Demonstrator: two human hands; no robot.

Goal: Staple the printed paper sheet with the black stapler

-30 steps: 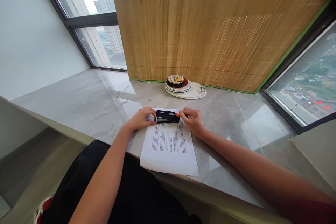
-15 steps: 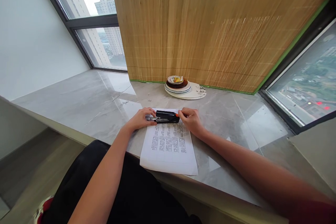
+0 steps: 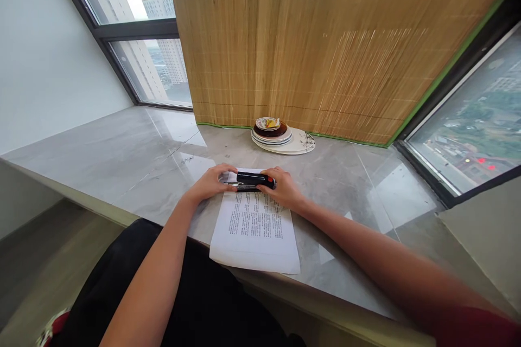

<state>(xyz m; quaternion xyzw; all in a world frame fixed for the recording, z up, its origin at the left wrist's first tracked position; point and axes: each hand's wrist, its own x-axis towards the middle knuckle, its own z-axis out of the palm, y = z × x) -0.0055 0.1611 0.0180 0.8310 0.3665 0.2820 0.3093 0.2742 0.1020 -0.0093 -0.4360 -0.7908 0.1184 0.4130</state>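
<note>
The black stapler point(image 3: 253, 178) lies between the fingers, left hand point(image 3: 211, 181) pinching its silver-railed end, right hand point(image 3: 284, 186) clasping its red-marked end, apparently to brace it over the printed paper point(image 3: 254, 246) beneath them.

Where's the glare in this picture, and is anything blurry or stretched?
Head view: window light leaves pale glare patches on the grey ledge; the right forearm blurs and looks stretched toward the lower right corner, while the black stapler is fairly sharp; the upper right corner darkens; print on the paper is too small to read.
</note>
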